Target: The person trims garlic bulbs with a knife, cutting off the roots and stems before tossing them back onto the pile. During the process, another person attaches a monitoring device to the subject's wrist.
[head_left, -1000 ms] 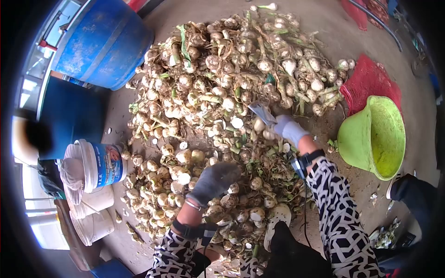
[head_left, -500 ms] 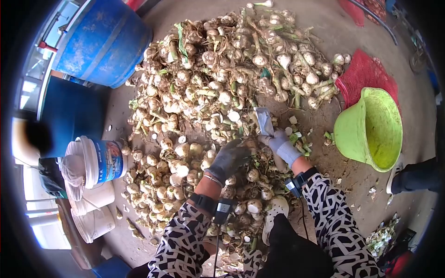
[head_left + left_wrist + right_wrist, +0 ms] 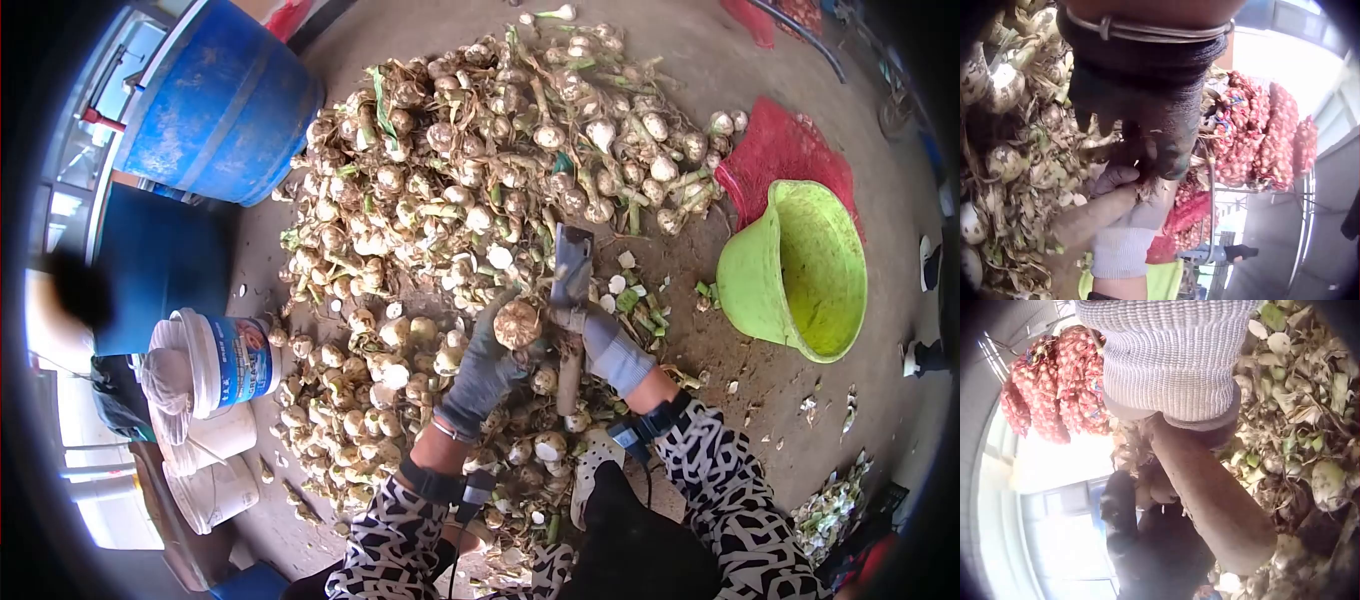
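Note:
My left hand (image 3: 474, 378), in a dark grey glove, holds a garlic bulb (image 3: 517, 325) with its root end facing up. Just to the right, my right hand (image 3: 614, 352), in a pale glove, grips a broad-bladed knife (image 3: 573, 262). Its metal blade points away from me, beside the bulb. The thick wooden handle (image 3: 1213, 497) sticks out below the right fist and also shows in the left wrist view. Dark glove and fingers hide most of the bulb in both wrist views. Under the hands lies a heap of trimmed bulbs (image 3: 400, 330) among dry leaves.
A big pile of stemmed garlic (image 3: 440, 140) spreads ahead. To the right stand a lime-green bucket (image 3: 745, 290) and a red mesh sack (image 3: 790, 160). Blue barrels (image 3: 215, 100) and white pails (image 3: 215, 430) line the left. Filled red mesh bags (image 3: 1254, 137) are stacked farther off.
The right hand has drawn back toward me with the knife, whose blade now points straight ahead. My left hand has moved up from the near heap and now shows a garlic bulb in its grip.

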`<move>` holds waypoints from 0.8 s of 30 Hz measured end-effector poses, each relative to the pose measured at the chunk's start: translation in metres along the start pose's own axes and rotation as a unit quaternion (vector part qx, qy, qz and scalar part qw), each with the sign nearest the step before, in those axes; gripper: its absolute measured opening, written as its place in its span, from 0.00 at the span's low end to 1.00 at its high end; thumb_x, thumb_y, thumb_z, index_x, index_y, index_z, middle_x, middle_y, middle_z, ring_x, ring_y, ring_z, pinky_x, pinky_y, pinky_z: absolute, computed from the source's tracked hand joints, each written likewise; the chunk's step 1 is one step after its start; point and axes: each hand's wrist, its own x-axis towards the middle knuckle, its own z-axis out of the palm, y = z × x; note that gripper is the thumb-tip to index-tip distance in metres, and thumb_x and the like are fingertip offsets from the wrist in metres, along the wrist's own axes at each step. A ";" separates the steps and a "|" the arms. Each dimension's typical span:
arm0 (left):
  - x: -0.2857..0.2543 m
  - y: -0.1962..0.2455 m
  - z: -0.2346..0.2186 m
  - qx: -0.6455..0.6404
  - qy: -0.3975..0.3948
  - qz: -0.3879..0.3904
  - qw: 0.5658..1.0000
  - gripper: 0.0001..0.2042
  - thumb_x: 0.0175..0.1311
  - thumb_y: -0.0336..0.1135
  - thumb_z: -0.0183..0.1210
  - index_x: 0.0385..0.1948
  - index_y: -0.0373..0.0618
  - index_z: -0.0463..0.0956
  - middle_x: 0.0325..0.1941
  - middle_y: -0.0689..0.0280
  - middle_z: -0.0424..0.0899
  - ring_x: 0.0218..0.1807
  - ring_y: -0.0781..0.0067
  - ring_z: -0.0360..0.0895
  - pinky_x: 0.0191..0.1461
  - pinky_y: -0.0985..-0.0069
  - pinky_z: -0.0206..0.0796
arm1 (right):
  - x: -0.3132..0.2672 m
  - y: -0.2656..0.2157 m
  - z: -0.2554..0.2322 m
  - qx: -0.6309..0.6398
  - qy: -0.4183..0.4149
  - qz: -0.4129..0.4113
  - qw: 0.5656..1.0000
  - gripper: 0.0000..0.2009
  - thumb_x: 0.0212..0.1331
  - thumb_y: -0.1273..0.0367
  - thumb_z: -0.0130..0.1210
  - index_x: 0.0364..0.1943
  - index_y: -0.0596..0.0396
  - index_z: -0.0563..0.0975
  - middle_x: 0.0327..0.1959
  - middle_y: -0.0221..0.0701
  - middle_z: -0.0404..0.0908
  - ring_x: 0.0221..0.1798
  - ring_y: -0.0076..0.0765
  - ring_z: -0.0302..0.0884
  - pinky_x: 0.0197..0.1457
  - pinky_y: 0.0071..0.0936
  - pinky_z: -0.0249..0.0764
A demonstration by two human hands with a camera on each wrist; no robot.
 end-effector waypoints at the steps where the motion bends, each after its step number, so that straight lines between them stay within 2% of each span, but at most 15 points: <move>1: -0.003 0.006 0.003 0.000 -0.001 0.004 1.000 0.41 0.53 0.38 0.70 0.67 0.45 0.54 0.56 0.67 0.70 0.56 0.74 0.70 0.57 0.75 0.71 | -0.006 -0.007 0.001 -0.002 -0.002 -0.003 1.000 0.07 0.62 0.65 0.57 0.39 0.50 0.81 0.31 0.32 0.82 0.32 0.28 0.81 0.31 0.29 0.77; 2: -0.010 0.010 0.003 0.016 0.007 0.000 1.000 0.41 0.51 0.39 0.72 0.66 0.45 0.56 0.56 0.66 0.70 0.57 0.73 0.70 0.57 0.74 0.71 | -0.016 -0.017 0.000 -0.266 -0.031 -0.167 0.949 0.07 0.61 0.65 0.58 0.39 0.49 0.81 0.32 0.33 0.82 0.32 0.30 0.81 0.31 0.30 0.78; 4: -0.018 0.025 0.009 0.101 0.032 0.016 0.994 0.41 0.46 0.39 0.75 0.62 0.42 0.60 0.56 0.64 0.70 0.58 0.71 0.69 0.60 0.72 0.68 | -0.041 -0.033 0.009 -0.636 -0.024 -0.384 0.669 0.08 0.53 0.68 0.61 0.39 0.45 0.81 0.37 0.36 0.82 0.30 0.35 0.81 0.31 0.30 0.79; 5: -0.021 0.025 0.006 0.100 0.031 0.017 0.994 0.41 0.46 0.39 0.75 0.62 0.42 0.60 0.56 0.64 0.70 0.58 0.71 0.69 0.60 0.72 0.68 | -0.059 -0.044 0.022 -0.637 -0.024 -0.384 0.668 0.08 0.53 0.68 0.61 0.39 0.45 0.81 0.37 0.36 0.82 0.30 0.35 0.81 0.31 0.30 0.79; 7: -0.025 0.030 0.007 0.199 0.041 0.051 0.978 0.37 0.43 0.33 0.74 0.58 0.39 0.64 0.56 0.60 0.71 0.59 0.68 0.68 0.64 0.70 0.63 | -0.086 -0.057 0.046 -0.749 -0.027 -0.432 0.502 0.16 0.38 0.75 0.60 0.37 0.47 0.81 0.41 0.30 0.81 0.33 0.38 0.80 0.31 0.29 0.77; 9: -0.027 0.037 0.013 0.244 0.045 0.085 0.965 0.35 0.42 0.29 0.73 0.56 0.38 0.67 0.56 0.59 0.71 0.59 0.66 0.68 0.66 0.69 0.60 | -0.087 -0.053 0.042 -0.753 -0.016 -0.455 0.475 0.16 0.37 0.72 0.61 0.37 0.48 0.81 0.44 0.33 0.81 0.34 0.40 0.81 0.30 0.34 0.77; 11: -0.029 0.040 0.017 0.212 0.053 0.063 0.974 0.33 0.41 0.28 0.73 0.55 0.39 0.68 0.53 0.59 0.74 0.55 0.66 0.73 0.62 0.71 0.64 | -0.084 -0.054 0.041 -0.694 -0.033 -0.532 0.485 0.15 0.41 0.72 0.60 0.38 0.46 0.81 0.43 0.35 0.80 0.30 0.37 0.81 0.24 0.32 0.77; 15: -0.040 0.053 0.029 0.215 0.026 0.046 0.975 0.32 0.46 0.36 0.73 0.54 0.39 0.68 0.47 0.62 0.78 0.48 0.68 0.78 0.55 0.73 0.69 | -0.086 -0.048 0.041 -0.711 -0.012 -0.494 0.500 0.11 0.42 0.70 0.59 0.34 0.50 0.80 0.38 0.35 0.82 0.30 0.41 0.81 0.28 0.35 0.77; 17: -0.051 0.052 0.041 0.096 0.005 -0.023 0.995 0.34 0.48 0.53 0.69 0.53 0.40 0.69 0.44 0.64 0.80 0.45 0.72 0.79 0.49 0.74 0.72 | -0.068 -0.038 0.026 -0.771 0.030 -0.281 0.570 0.04 0.50 0.68 0.57 0.29 0.50 0.78 0.33 0.36 0.82 0.27 0.42 0.80 0.27 0.36 0.76; 18: -0.057 0.054 0.052 0.086 -0.016 -0.037 0.995 0.38 0.49 0.63 0.67 0.52 0.40 0.69 0.42 0.65 0.80 0.44 0.73 0.79 0.47 0.75 0.73 | -0.036 -0.024 -0.015 -0.839 0.061 -0.166 0.514 0.07 0.58 0.65 0.52 0.35 0.47 0.79 0.34 0.39 0.82 0.25 0.47 0.81 0.27 0.38 0.77; 19: -0.059 0.067 0.057 0.247 -0.090 0.049 0.964 0.41 0.45 0.64 0.69 0.54 0.42 0.68 0.40 0.67 0.80 0.43 0.73 0.78 0.47 0.76 0.72 | -0.031 -0.027 -0.031 -0.806 0.060 -0.115 0.577 0.09 0.60 0.62 0.52 0.38 0.49 0.80 0.35 0.39 0.83 0.25 0.46 0.81 0.28 0.38 0.77; 21: -0.059 0.061 0.059 0.052 -0.058 -0.029 0.997 0.42 0.46 0.62 0.69 0.58 0.41 0.65 0.43 0.66 0.78 0.46 0.74 0.77 0.46 0.77 0.70 | -0.045 -0.043 -0.029 -0.688 0.085 -0.057 0.718 0.14 0.64 0.59 0.52 0.43 0.52 0.80 0.35 0.37 0.84 0.24 0.42 0.81 0.29 0.39 0.76; 22: -0.058 0.060 0.054 0.061 -0.037 -0.042 0.997 0.42 0.48 0.60 0.69 0.60 0.41 0.63 0.47 0.65 0.77 0.47 0.74 0.76 0.47 0.77 0.70 | -0.062 -0.034 -0.020 -0.686 0.085 -0.048 0.721 0.14 0.64 0.59 0.52 0.43 0.52 0.80 0.35 0.37 0.84 0.24 0.42 0.81 0.29 0.39 0.76; 23: -0.048 0.056 0.046 0.075 -0.025 -0.047 0.996 0.42 0.49 0.58 0.70 0.61 0.41 0.62 0.51 0.64 0.75 0.48 0.74 0.75 0.47 0.77 0.69 | -0.075 -0.024 -0.009 -0.456 0.048 -0.046 0.887 0.13 0.63 0.60 0.54 0.44 0.53 0.80 0.34 0.34 0.84 0.25 0.37 0.81 0.29 0.36 0.76; 24: -0.038 0.057 0.042 0.306 -0.074 0.062 0.947 0.39 0.52 0.52 0.69 0.63 0.44 0.61 0.54 0.63 0.72 0.47 0.73 0.74 0.48 0.77 0.69 | -0.079 -0.017 -0.002 -0.194 0.000 -0.046 0.980 0.13 0.63 0.61 0.56 0.44 0.54 0.80 0.33 0.31 0.85 0.26 0.31 0.81 0.30 0.33 0.75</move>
